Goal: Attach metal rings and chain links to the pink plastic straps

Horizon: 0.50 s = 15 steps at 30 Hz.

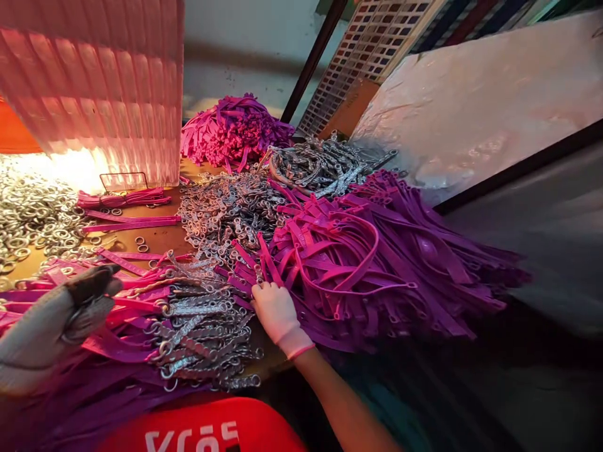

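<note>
Pink straps (372, 298) lie heaped on the bench (164, 242), right of the metal chain pieces (198, 307). The gloved right hand (277, 315) is at the heap's left edge, fingers curled; their grip cannot be determined. The gloved left hand (56, 326) is partly curled at a dark object (92, 282); its hold is unclear. Metal rings (28, 207) lie beyond.

White lettering (192, 437) on the red garment (264, 424) and faint marks (369, 90) on brown cardboard (353, 108) cannot be read for certain.
</note>
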Available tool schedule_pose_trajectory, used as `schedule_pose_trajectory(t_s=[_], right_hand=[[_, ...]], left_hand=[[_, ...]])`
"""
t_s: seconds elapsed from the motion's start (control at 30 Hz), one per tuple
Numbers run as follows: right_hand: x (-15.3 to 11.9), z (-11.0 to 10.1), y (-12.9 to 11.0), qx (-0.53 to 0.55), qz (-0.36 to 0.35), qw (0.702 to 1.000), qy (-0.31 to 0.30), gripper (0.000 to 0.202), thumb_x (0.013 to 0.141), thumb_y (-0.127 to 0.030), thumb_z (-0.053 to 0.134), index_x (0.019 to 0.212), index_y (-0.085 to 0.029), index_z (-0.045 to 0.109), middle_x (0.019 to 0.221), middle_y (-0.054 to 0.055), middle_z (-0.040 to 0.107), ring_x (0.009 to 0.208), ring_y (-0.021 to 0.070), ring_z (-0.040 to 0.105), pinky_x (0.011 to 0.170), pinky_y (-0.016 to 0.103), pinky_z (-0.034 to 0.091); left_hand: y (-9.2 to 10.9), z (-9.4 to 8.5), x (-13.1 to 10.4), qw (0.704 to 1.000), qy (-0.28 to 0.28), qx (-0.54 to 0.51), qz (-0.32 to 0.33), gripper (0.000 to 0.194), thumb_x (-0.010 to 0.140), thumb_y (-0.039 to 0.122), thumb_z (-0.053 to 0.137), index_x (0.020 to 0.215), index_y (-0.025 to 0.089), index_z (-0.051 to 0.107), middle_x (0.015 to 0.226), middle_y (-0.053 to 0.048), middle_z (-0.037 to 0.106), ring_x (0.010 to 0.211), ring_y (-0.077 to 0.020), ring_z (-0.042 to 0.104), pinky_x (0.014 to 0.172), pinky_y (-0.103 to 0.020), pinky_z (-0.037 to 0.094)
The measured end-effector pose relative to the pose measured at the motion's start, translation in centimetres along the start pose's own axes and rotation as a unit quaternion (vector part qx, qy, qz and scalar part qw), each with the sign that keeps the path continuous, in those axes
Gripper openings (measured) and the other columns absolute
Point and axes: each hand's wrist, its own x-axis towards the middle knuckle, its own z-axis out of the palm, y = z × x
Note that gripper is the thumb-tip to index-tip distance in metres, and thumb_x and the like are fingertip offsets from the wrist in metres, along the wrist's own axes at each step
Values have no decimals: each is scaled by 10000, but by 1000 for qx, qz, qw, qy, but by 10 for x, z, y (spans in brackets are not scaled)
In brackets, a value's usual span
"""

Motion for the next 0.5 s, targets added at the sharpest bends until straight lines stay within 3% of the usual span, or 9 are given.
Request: schedule_pose_trajectory(t_s=[0.1, 0.23, 0.3, 0.37, 0.43, 0.5], right_hand=[[-4, 14, 4, -5, -10, 1000, 14, 200, 892, -19, 515, 958, -96, 688, 915, 182, 711, 858, 262, 670, 740, 363, 474], [-9, 19, 13, 23, -54, 997, 53, 234, 949, -85, 438, 945, -134, 668, 894, 148, 717, 858, 249, 681, 760, 372, 514], [-7, 12, 14, 127, -64, 984, 108, 249, 1002, -183, 397, 1009, -160, 645, 952, 137, 724, 901, 240, 696, 808, 385, 542], [-1, -2, 6, 322, -56, 935, 139, 269, 1034, -296, 373, 1088, -191, 615, 962, 124, 724, 842, 218, 708, 787, 368, 562], [3, -22, -13, 487, -49, 866, 108, 279, 1033, -373, 393, 1132, -211, 597, 889, 97, 711, 696, 187, 680, 685, 337, 560], [5, -44, -42, 524, -76, 845, 70, 263, 1009, -387, 452, 1142, -219, 604, 887, 67, 702, 688, 172, 660, 673, 327, 556]], left_hand=[[6, 27, 13, 979, -128, -149, -51, 363, 834, 541, 604, 736, 199, 534, 439, 86, 265, 347, -42, 158, 291, -153, 182], [4, 47, 12, 969, -169, -180, 8, 340, 784, 474, 711, 734, 165, 580, 450, 68, 389, 345, -33, 244, 317, -152, 177], [4, 51, 6, 965, -197, -174, 19, 327, 777, 456, 726, 765, 144, 630, 443, 67, 402, 351, -29, 256, 334, -155, 176], [3, 51, -1, 961, -215, -175, 16, 332, 785, 458, 698, 803, 127, 677, 455, 52, 443, 352, -31, 266, 343, -169, 168], [-2, 48, -7, 958, -216, -188, 7, 346, 776, 456, 667, 837, 118, 707, 516, 15, 541, 357, -33, 281, 347, -186, 159], [-10, 45, -13, 957, -206, -202, 19, 364, 754, 455, 658, 872, 117, 723, 597, -21, 622, 371, -37, 302, 356, -198, 169]])
